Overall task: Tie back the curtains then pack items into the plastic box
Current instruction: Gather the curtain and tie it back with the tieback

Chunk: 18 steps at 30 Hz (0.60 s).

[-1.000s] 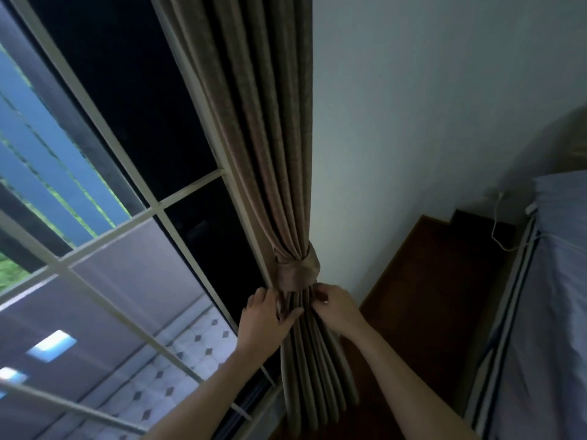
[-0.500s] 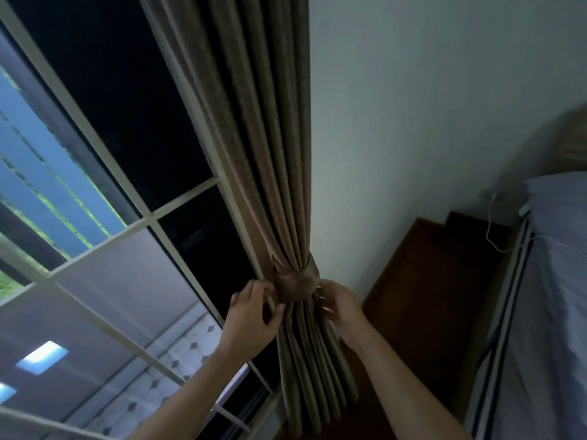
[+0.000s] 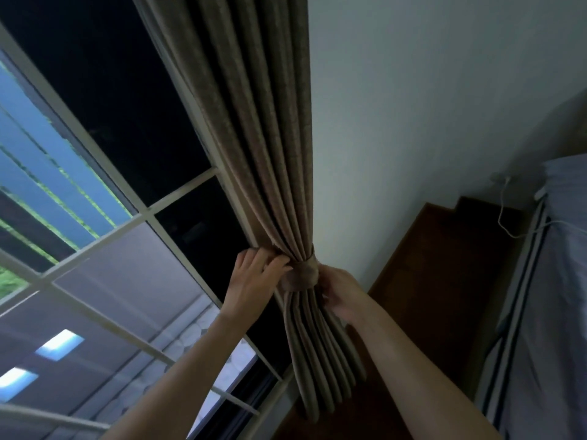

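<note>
First step in hand: left hand (image 3: 254,282) fingers pinch the tie (image 3: 300,274) at its near-left edge, right hand (image 3: 344,296) fingers curl round its right side, gathered curtain (image 3: 254,122) between them. Next probably needs snugging the tie, then letting go.

Nothing readable here tbh. No writing, labels, brands or numbers on the curtain (image 3: 254,122), the tie band (image 3: 300,274), the wall (image 3: 413,106), the window frame (image 3: 104,246) or the bed (image 3: 556,281).
</note>
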### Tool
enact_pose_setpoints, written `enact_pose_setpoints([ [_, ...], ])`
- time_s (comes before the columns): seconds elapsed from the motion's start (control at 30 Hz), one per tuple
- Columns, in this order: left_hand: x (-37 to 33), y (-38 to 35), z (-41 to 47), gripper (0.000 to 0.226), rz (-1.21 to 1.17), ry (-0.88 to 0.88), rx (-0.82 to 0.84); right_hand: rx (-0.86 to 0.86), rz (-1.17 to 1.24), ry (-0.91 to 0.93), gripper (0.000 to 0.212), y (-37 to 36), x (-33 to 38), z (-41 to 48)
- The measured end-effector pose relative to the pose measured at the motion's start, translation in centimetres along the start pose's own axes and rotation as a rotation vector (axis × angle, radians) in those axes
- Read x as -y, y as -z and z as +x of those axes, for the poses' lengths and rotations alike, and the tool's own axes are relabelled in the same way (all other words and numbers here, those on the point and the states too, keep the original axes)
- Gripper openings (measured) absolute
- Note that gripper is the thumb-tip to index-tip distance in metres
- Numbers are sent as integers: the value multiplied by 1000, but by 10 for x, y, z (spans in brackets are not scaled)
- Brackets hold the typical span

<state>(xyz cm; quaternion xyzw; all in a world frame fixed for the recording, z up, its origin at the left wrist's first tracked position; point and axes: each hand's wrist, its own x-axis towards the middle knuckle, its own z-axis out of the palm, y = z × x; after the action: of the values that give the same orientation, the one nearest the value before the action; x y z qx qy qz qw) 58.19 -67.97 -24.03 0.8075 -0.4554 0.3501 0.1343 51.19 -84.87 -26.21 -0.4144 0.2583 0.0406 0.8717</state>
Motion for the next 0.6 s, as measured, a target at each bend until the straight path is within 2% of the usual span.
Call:
enact_pose_setpoints([
  [0.1,4,0,8,14,89,-47,-7,-11,-38,32,22,3,-3,5],
  [0.17,7,2,14,4,138,-22,-11,-26,-88,64,24,4,-4,9],
  [0.23,8,5,17,7,154,26,16,-100,-255,125,24,2,-4,10],
  [0.3,4,12,20,17,77,114,51,-272,-491,278,15,2,-1,7],
  [0.37,-4,21,25,26,-25,204,72,-409,-585,513,12,-1,6,-1],
  [0.47,-14,28,37,39,-58,255,40,-248,-490,761,20,-12,24,-18],
  [0.53,-19,26,41,40,-39,260,10,-171,-566,844,18,-19,30,-22],
  [0.6,-24,20,40,31,-57,256,-20,-186,-685,917,19,-21,31,-20],
])
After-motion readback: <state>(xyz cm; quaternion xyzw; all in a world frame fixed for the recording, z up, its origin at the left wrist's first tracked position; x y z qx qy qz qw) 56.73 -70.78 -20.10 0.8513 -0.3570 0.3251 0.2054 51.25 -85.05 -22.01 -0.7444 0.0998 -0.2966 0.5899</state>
